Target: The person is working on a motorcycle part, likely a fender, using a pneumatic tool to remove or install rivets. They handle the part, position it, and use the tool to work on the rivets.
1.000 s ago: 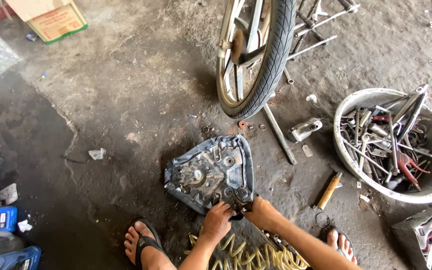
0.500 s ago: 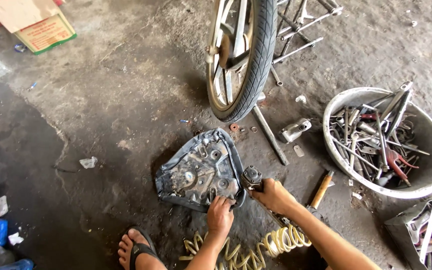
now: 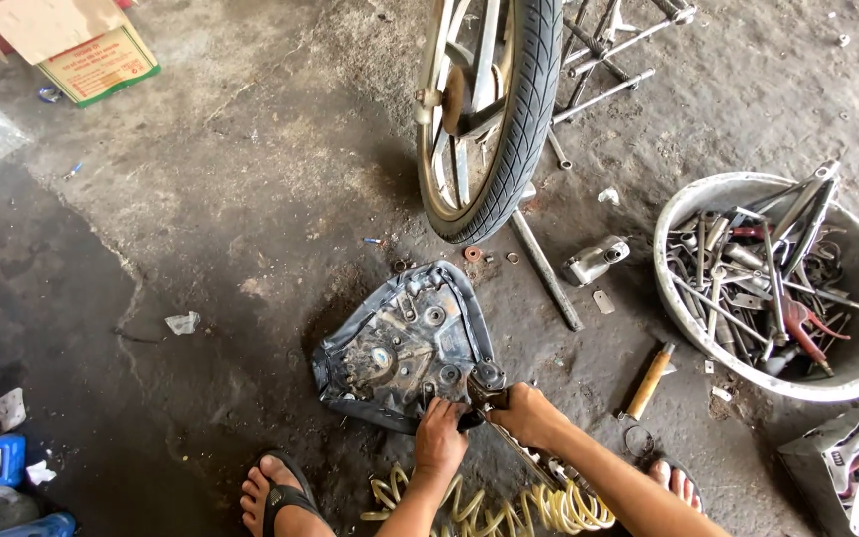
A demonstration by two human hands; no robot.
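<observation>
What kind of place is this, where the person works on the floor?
Probably a small motorcycle repair workshop: a black-tyred spoked wheel stands on the stained concrete floor, a round white basin of metal tools sits nearby, and both hands work on an upturned seat pan.

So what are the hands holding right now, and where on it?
The right hand grips a tool by its body, its tip against the seat base. The left hand presses that base's near edge.

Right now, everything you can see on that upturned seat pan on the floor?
The seat pan lies underside up on the concrete floor, near the tyre. Dark, grimy metal base with bolts, holes and brackets, black cover wrapped over its rim. The left hand touches its near edge; the right hand holds a tool against that corner.
</observation>
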